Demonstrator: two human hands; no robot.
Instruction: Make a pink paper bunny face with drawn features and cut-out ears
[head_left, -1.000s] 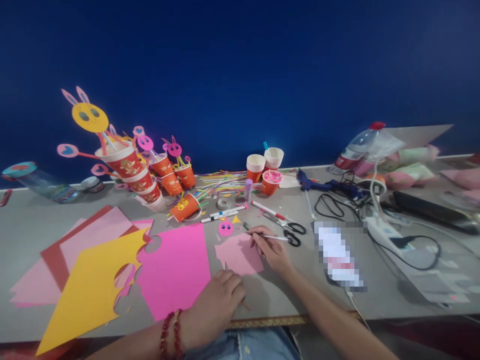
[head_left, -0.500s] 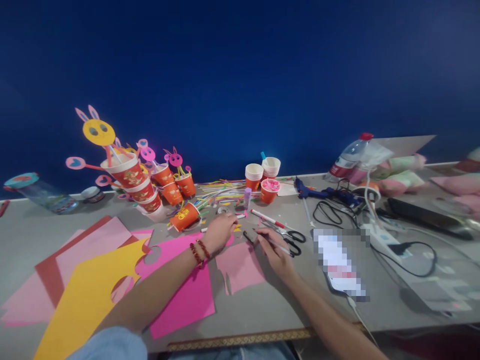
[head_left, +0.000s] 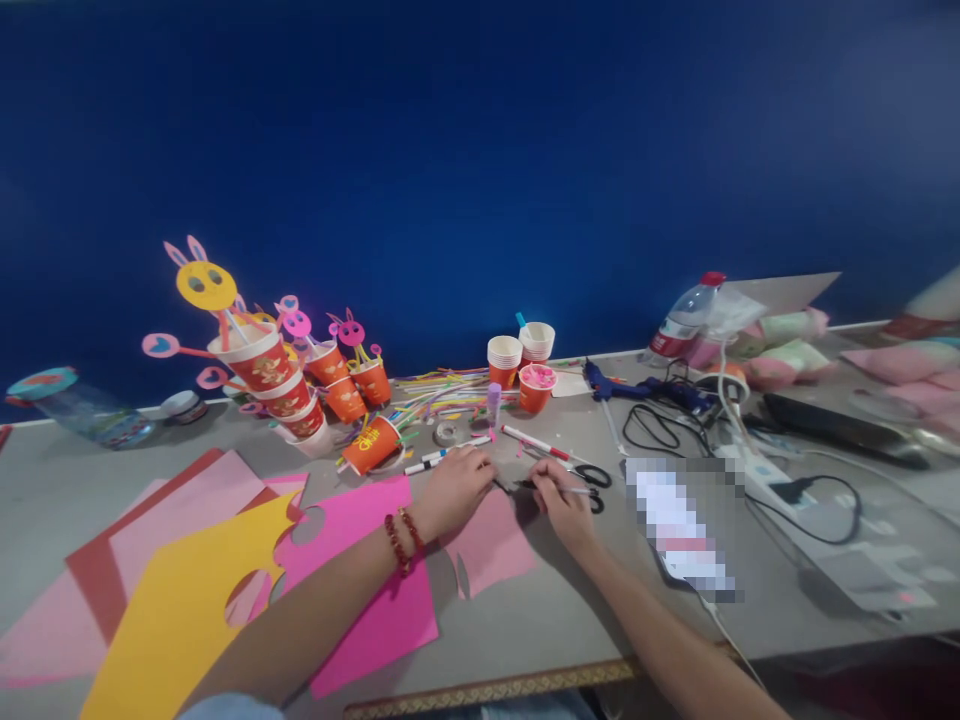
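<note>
My right hand (head_left: 561, 500) is closed around a slim pen (head_left: 574, 489), its dark tip pointing left toward my left hand. My left hand (head_left: 459, 488), with red bead bracelets (head_left: 400, 537) at the wrist, is bent over the top edge of a light pink paper piece (head_left: 493, 548). A small dark thing shows by its fingertips, too small to name. Black-handled scissors (head_left: 592, 476) lie just beyond my right hand. Markers (head_left: 435, 460) and a red-and-white marker (head_left: 536, 442) rest beyond my hands.
Yellow paper (head_left: 176, 580) and magenta paper (head_left: 375, 610) lie at left. Decorated cups (head_left: 270, 372), a tipped cup (head_left: 371, 445), a glue stick (head_left: 493, 405) and stacked cups (head_left: 505, 355) stand behind. A phone (head_left: 679, 530), power strip (head_left: 772, 480) and cables are at right.
My left hand has moved right and down onto the pink paper's top edge, uncovering markers and a tape roll. My right hand has shifted slightly right, still with the pen. The view has shifted slightly.
</note>
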